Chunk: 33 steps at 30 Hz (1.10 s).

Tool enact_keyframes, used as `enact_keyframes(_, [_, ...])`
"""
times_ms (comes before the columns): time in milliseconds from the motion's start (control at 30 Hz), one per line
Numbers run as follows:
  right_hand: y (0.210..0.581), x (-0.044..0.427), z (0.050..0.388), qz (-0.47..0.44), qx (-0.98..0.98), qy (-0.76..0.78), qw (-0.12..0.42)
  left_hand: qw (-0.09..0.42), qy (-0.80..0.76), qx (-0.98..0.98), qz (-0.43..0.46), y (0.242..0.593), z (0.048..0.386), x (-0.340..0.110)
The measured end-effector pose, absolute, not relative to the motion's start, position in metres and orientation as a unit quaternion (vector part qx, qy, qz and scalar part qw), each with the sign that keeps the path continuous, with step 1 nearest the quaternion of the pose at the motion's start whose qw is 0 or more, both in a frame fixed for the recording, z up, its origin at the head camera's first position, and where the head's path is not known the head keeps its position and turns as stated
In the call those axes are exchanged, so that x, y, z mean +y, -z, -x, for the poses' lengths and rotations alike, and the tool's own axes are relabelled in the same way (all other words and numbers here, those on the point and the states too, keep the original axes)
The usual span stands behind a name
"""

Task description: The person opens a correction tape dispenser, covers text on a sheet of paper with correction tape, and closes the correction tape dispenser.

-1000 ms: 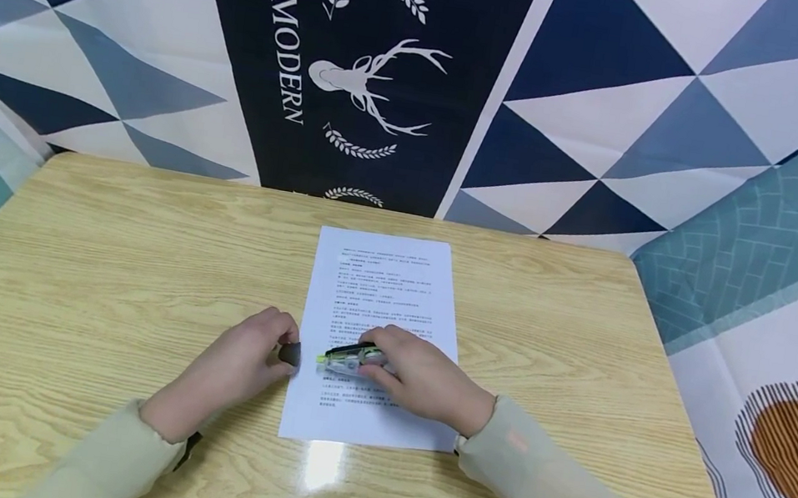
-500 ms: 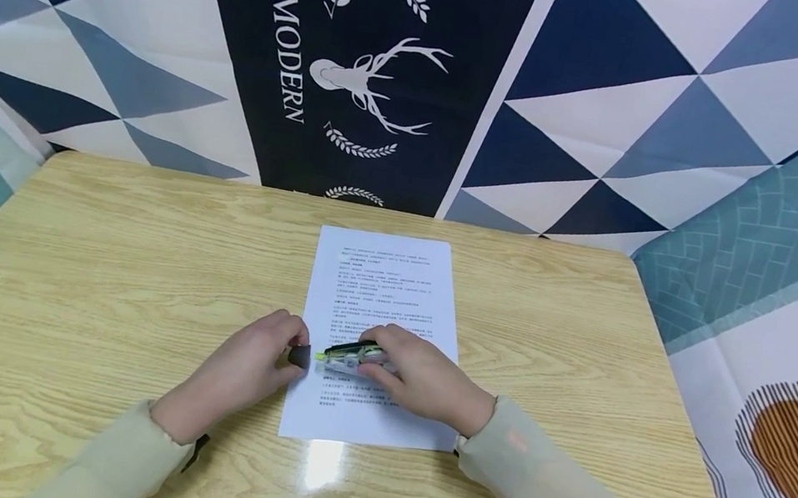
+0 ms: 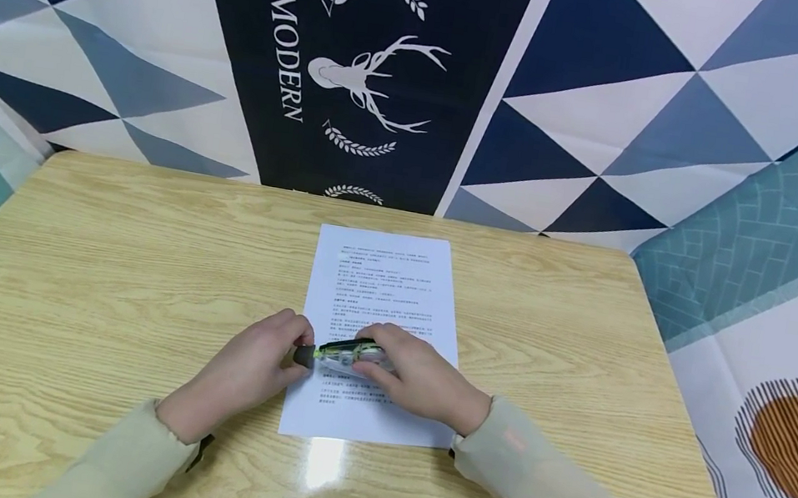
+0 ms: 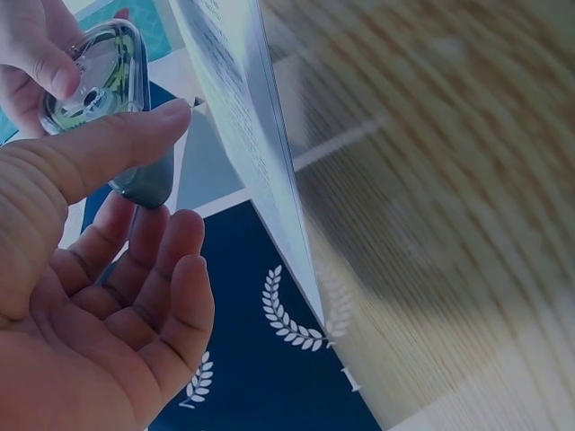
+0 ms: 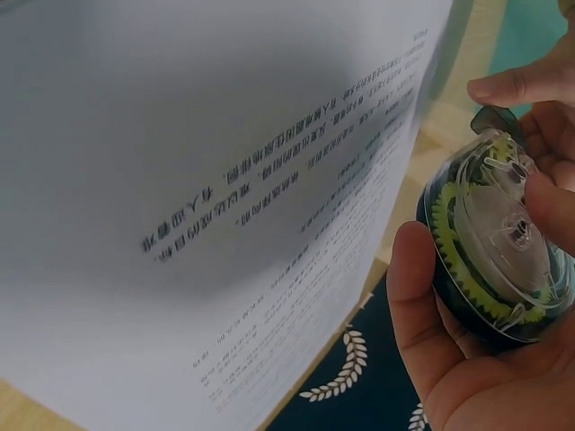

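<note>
My right hand (image 3: 420, 378) grips a correction tape (image 5: 490, 233) with a clear case, a black edge and green gear wheels inside. Its body lies between thumb and fingers, partly covered by them. From the left, my left hand (image 3: 250, 368) pinches a dark grey cap (image 3: 305, 356) between thumb and fingers. That cap sits at the tip of the correction tape, and the two touch. Both hands are over a printed white sheet of paper (image 3: 387, 281). In the left wrist view the cap (image 4: 148, 180) shows below the thumb.
The paper lies on a wood-grain table (image 3: 139, 265). Behind the table hangs a patterned cloth (image 3: 377, 69) with a deer head and triangles. A light reflection shows on the tabletop just in front of the paper.
My left hand has moved right with the cap, closing the gap to the correction tape's tip, which the cap now meets. The right hand has barely moved, and the paper lies still.
</note>
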State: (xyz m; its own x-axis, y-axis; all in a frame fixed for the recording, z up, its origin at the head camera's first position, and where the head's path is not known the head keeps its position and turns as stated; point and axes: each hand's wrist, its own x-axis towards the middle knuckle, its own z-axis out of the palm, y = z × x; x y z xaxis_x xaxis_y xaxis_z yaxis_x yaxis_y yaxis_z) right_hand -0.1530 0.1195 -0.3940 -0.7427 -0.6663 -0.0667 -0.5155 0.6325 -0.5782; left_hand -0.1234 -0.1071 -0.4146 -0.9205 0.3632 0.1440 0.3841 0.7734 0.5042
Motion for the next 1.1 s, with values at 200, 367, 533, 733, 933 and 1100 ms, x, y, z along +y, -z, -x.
enact_keyframes(200, [0.396,0.118,0.153,0.326,0.886,0.299,0.14,0.02,0.269,-0.943,0.194,0.414,0.123,-0.107])
enact_keyframes(367, [0.398,0.117,0.152,0.316,0.886,0.306,0.145,0.025,0.267,-0.944,0.193,0.412,0.123,-0.107])
enact_keyframes(533, [0.401,0.116,0.151,0.315,0.882,0.32,0.144,0.035,0.264,-0.944,0.194,0.412,0.123,-0.107])
enact_keyframes(733, [0.405,0.116,0.15,0.317,0.878,0.332,0.14,0.043,0.258,-0.945,0.197,0.412,0.123,-0.107])
enact_keyframes(933, [0.407,0.116,0.149,0.317,0.874,0.34,0.142,0.053,0.247,-0.946,0.202,0.411,0.121,-0.109])
enact_keyframes(1100, [0.409,0.115,0.148,0.314,0.874,0.342,0.145,0.052,0.245,-0.946,0.207,0.411,0.119,-0.11])
